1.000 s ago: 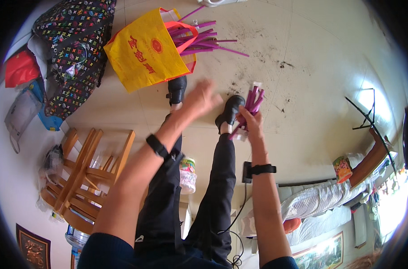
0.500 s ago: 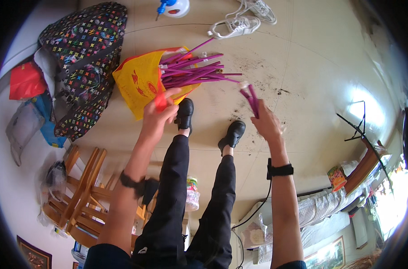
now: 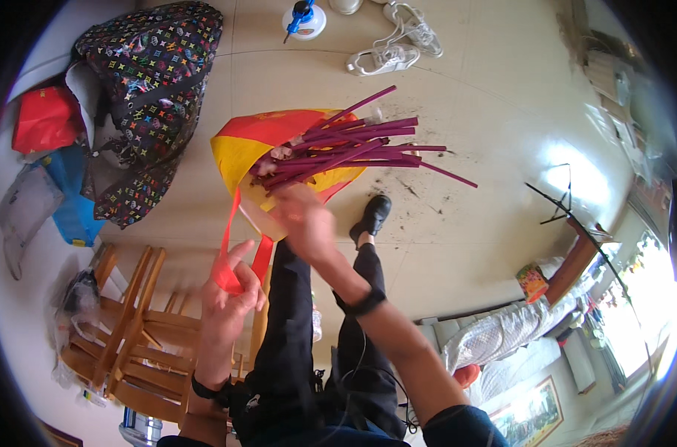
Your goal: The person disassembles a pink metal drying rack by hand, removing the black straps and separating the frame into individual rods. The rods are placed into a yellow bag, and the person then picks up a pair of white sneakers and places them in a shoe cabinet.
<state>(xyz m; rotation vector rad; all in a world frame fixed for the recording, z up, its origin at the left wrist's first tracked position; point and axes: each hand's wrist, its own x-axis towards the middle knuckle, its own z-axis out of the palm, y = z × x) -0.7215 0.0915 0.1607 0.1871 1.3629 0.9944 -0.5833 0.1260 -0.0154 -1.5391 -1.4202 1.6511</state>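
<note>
A yellow and red carrier bag [image 3: 233, 158] lies tilted on the floor, its mouth facing right. Long purple sticks [image 3: 350, 153] fill it and poke out to the right, with pale whitish bits among them. My left hand [image 3: 230, 305] is closed on the bag's red handle [image 3: 262, 258], which loops round the fingers and is pulled toward me. At the near side of the bag's mouth is my right hand [image 3: 309, 227], close against the sticks. Motion smears its fingers, so whether it holds anything cannot be made out.
White laced shoes [image 3: 383, 59] and a white bottle with a blue pump top [image 3: 306, 22] stand beyond the bag. A dark patterned cover [image 3: 148, 104] is at the left, wooden chairs [image 3: 141, 328] nearer. Dark crumbs [image 3: 420, 190] lie on the floor; a black stand [image 3: 569, 216] is right.
My right hand, which held short purple sticks out at the right, has swung left to the bag's mouth. My left hand has come nearer, stretching the red handle. The bag appears tilted more open.
</note>
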